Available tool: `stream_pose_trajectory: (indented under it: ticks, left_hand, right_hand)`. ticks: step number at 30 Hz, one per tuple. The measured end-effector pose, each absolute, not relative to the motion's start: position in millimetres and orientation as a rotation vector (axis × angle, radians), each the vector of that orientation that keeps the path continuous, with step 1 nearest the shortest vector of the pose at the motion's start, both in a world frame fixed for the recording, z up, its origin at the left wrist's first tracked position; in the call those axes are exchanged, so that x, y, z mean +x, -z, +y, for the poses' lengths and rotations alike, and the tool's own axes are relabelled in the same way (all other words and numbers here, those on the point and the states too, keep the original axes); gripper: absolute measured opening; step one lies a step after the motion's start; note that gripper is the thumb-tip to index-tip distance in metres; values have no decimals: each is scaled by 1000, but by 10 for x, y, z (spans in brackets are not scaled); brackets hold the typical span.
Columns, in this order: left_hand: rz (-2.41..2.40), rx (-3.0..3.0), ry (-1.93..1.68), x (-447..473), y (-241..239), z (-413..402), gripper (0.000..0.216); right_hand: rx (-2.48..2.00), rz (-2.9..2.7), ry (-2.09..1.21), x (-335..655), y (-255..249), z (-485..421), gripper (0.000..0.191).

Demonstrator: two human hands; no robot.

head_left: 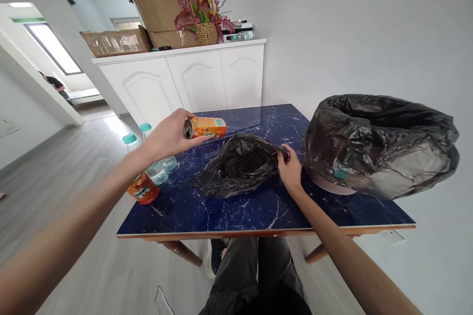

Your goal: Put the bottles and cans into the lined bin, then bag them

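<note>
My left hand (173,133) is wrapped round an orange soda can (207,128), tipped on its side with its opened top facing left. Below and to the right of the can, a black plastic bag (240,167) lies on the table with its mouth gaping. The bag's right rim is pinched in my right hand (289,167). Under my left forearm stand a second orange soda can (144,189) and clear plastic bottles with teal caps (129,139), partly hidden by the arm.
A bin lined with a black bag (343,142) stands at the right of the blue marbled table (236,216). Behind is a white cabinet (195,78) bearing cardboard boxes (114,42) and a flower basket (206,33). Someone sits in the far room at left.
</note>
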State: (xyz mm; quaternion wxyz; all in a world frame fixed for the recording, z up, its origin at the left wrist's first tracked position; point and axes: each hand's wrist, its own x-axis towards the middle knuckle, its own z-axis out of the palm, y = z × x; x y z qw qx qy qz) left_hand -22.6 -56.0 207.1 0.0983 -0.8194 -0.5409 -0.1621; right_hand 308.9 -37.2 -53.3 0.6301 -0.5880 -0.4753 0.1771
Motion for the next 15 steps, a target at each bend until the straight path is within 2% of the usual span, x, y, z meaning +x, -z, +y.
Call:
stream_pose_trajectory:
  ticks: [6, 12, 15]
  left_hand:
    - [-1634, -2451, -73, -683, -2110, -384, 72]
    - [-1500, -2486, -521, -860, -1786, -190, 43]
    - [-1468, -2484, -610, -918, -1700, -128, 47]
  right_hand:
    - [-1408, -1133, -412, 3083, 494, -450, 64]
    - [-1418, -1143, -404, 3076, 507, -444, 63]
    - [-1420, -1150, -400, 3077, 512, -442, 63]
